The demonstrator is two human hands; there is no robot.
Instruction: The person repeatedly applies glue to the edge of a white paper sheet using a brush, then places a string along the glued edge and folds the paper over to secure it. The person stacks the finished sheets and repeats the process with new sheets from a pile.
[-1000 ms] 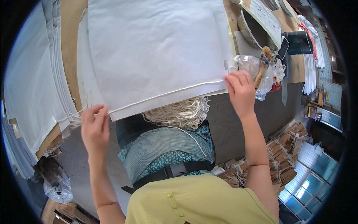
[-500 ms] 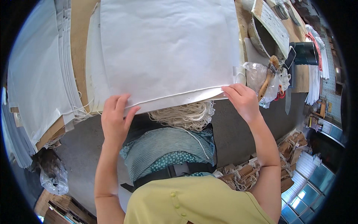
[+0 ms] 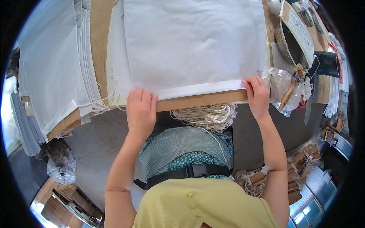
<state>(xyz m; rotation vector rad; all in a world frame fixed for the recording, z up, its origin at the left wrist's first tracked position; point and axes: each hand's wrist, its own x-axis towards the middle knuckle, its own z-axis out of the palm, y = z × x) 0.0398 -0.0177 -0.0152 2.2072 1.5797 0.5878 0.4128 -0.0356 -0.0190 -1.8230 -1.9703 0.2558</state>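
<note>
A large white sheet (image 3: 194, 45) lies on the worktable, its near edge turned over into a narrow folded strip (image 3: 201, 88). At the strip's left end, my left hand (image 3: 141, 113) has its fingers together on the fold, thumb against the edge. Closed on the strip's right end is my right hand (image 3: 258, 95), thumb and fingers pinching the corner. Loose white string (image 3: 116, 91) trails left of my left hand. Between the hands the cord does not show. A thick hank of off-white cord (image 3: 207, 117) hangs below the table edge, in front of my waist.
A stack of white sheets (image 3: 53, 57) lies at the left. To the right are a brush (image 3: 292, 89) on a clear plastic bag (image 3: 277, 81), a round tub (image 3: 289, 41) with a board over it, and a dark cylindrical container (image 3: 327, 64). Bundled cardboard (image 3: 294, 171) sits on the floor.
The sheet's near edge has been folded over the white cord, which showed along it before. Both hands now press the fold's ends. The whole view has shifted, with the table appearing farther right.
</note>
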